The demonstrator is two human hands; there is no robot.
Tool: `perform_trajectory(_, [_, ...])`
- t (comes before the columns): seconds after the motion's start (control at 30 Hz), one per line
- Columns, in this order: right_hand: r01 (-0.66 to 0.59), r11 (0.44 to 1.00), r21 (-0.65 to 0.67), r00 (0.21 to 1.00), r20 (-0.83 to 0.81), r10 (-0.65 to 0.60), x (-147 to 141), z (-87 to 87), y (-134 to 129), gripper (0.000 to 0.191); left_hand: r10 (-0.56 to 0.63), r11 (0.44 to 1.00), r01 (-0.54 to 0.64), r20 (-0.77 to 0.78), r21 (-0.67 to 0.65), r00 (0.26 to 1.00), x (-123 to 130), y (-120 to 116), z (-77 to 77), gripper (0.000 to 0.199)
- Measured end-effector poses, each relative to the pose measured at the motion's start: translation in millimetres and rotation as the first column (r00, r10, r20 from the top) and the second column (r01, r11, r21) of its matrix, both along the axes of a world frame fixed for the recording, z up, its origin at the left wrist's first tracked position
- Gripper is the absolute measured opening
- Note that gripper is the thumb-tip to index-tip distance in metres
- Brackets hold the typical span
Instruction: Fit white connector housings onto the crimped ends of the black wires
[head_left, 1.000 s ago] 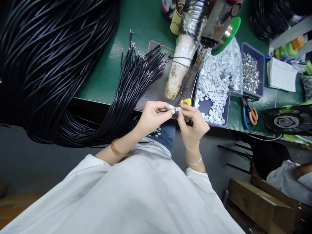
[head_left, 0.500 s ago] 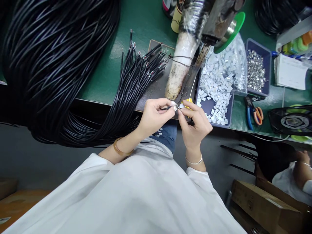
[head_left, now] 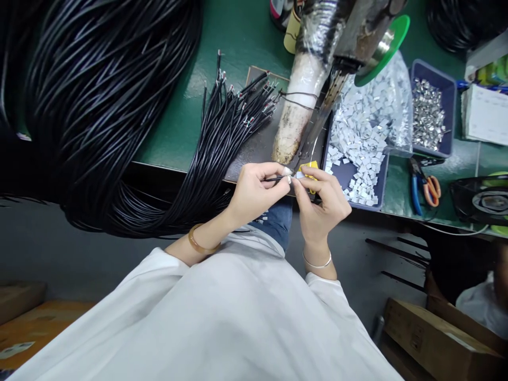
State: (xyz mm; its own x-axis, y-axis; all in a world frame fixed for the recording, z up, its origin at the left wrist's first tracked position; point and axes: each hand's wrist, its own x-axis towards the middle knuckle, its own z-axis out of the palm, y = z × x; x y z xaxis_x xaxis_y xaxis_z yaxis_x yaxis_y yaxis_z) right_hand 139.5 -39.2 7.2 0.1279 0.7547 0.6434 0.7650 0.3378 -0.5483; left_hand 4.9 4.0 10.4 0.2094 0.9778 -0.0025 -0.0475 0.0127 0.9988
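The left hand (head_left: 254,193) pinches the end of a thin black cable (head_left: 273,179) between thumb and forefinger, its fingers pressed together on the cable just short of the bare tip. The right hand (head_left: 321,203) meets it from the other side, thumb and forefinger pinching a small white connector piece (head_left: 299,175) right at the cable's tip, so the two hands nearly touch. Both are held at the near edge of the green worktop (head_left: 178,121), just in front of the tip of the pale, wrapped tool (head_left: 296,114) that slopes down over a dark mat (head_left: 257,145). A yellow item (head_left: 311,168) shows just behind the right hand's fingers; what it is cannot be told.

Left of the wrapped tool, a bundle of black cables with stripped ends (head_left: 234,114) fans across the mat and hangs over the worktop's edge. Farther left lies a large coil of black cable (head_left: 99,95). Right of the tool, a blue tray (head_left: 377,182) holds many small white pieces (head_left: 361,137), and beyond it a second blue tray (head_left: 448,84) holds metal terminals (head_left: 426,114). Blue-and-orange pliers (head_left: 423,185) lie on the worktop beside the first tray.
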Motion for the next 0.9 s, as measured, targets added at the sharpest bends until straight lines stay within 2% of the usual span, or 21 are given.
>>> perform_trajectory(0.2, [-0.038, 0.999, -0.003, 0.996, 0.078, 0.038, 1.8, -4.0, -7.7, 0.010, -0.090, 0.993, 0.093, 0.042, -0.072, 0.995, -2.1, 4.1, -1.9, 0.013])
perform_trajectory(0.3, [0.011, 0.999, -0.036, 1.000, 0.009, -0.010, 7.5, -1.1, -11.1, 0.007, -0.153, 0.985, 0.154, 0.026, -0.082, 0.988, -2.9, 4.3, -6.1, 0.013])
perform_trajectory(0.33, [0.045, 0.999, 0.010, 0.998, -0.038, -0.045, 10.4, 1.9, -11.4, 0.005, -0.174, 0.981, 0.174, 0.008, -0.084, 0.985, -3.6, 3.4, -7.1, 0.013])
perform_trajectory(0.4, [0.141, 0.964, 0.227, 0.984, -0.142, -0.111, 17.3, 10.5, -11.4, 0.008, -0.237, 0.969, 0.233, -0.045, -0.076, 0.971, -6.4, -0.1, -8.6, 0.013])
perform_trajectory(0.47, [0.222, 0.840, 0.495, 0.966, -0.228, -0.121, 24.0, 21.3, -12.1, 0.010, -0.329, 0.944, 0.327, -0.137, -0.038, 0.934, -11.1, -5.6, -10.0, 0.015])
perform_trajectory(0.5, [0.256, 0.791, 0.556, 0.957, -0.259, -0.128, 27.0, 26.6, -13.2, 0.009, -0.382, 0.922, 0.387, -0.194, -0.011, 0.904, -14.1, -8.8, -10.8, 0.016])
perform_trajectory(0.53, [0.284, 0.791, 0.542, 0.948, -0.281, -0.148, 29.7, 31.3, -15.0, 0.010, -0.428, 0.895, 0.445, -0.250, 0.015, 0.868, -17.4, -12.1, -11.7, 0.017])
perform_trajectory(0.57, [0.293, 0.839, 0.459, 0.942, -0.286, -0.173, 32.4, 35.0, -17.2, 0.012, -0.456, 0.872, 0.488, -0.297, 0.040, 0.839, -20.9, -15.2, -12.6, 0.018])
perform_trajectory(0.6, [0.281, 0.908, 0.311, 0.942, -0.270, -0.199, 35.5, 37.2, -19.5, 0.016, -0.460, 0.861, 0.504, -0.325, 0.065, 0.827, -24.6, -17.9, -13.5, 0.018])
perform_trajectory(0.63, [0.256, 0.960, 0.116, 0.945, -0.237, -0.224, 39.4, 37.9, -21.4, 0.017, -0.437, 0.867, 0.489, -0.328, 0.091, 0.837, -28.5, -19.6, -14.2, 0.019])
perform_trajectory(0.67, [0.213, 0.973, -0.083, 0.955, -0.194, -0.226, 44.2, 36.8, -22.6, 0.017, -0.381, 0.891, 0.436, -0.314, 0.125, 0.870, -32.5, -20.0, -14.7, 0.020])
perform_trajectory(0.7, [0.174, 0.953, -0.246, 0.964, -0.153, -0.216, 50.3, 34.1, -22.4, 0.014, -0.288, 0.924, 0.345, -0.293, 0.167, 0.912, -36.8, -18.8, -15.1, 0.021])
perform_trajectory(0.73, [0.160, 0.924, -0.348, 0.972, -0.106, -0.209, 57.3, 30.0, -20.7, 0.011, -0.157, 0.949, 0.223, -0.279, 0.223, 0.947, -41.3, -15.6, -15.4, 0.020])
perform_trajectory(0.77, [0.168, 0.903, -0.396, 0.976, -0.063, -0.209, 65.0, 24.9, -17.2, 0.011, -0.005, 0.952, 0.090, -0.283, 0.291, 0.959, -46.0, -10.5, -16.0, 0.020])
perform_trajectory(0.8, [0.198, 0.888, -0.416, 0.975, -0.007, -0.221, 72.9, 19.4, -11.9, 0.012, 0.150, 0.931, -0.031, -0.305, 0.365, 0.940, -50.7, -3.7, -16.8, 0.019])
perform_trajectory(0.83, [0.249, 0.875, -0.415, 0.967, 0.062, -0.246, 80.5, 13.7, -5.2, 0.013, 0.305, 0.881, -0.127, -0.344, 0.455, 0.888, -55.2, 4.4, -18.1, 0.017])
perform_trajectory(0.87, [0.300, 0.867, -0.398, 0.954, 0.130, -0.271, 87.4, 8.5, 2.6, 0.013, 0.414, 0.838, -0.172, -0.400, 0.517, 0.818, -59.2, 13.0, -19.8, 0.019])
perform_trajectory(0.9, [0.323, 0.864, -0.387, 0.945, 0.179, -0.273, 93.2, 3.8, 11.0, 0.012, 0.468, 0.816, -0.173, -0.456, 0.551, 0.757, -62.4, 21.2, -21.9, 0.023])
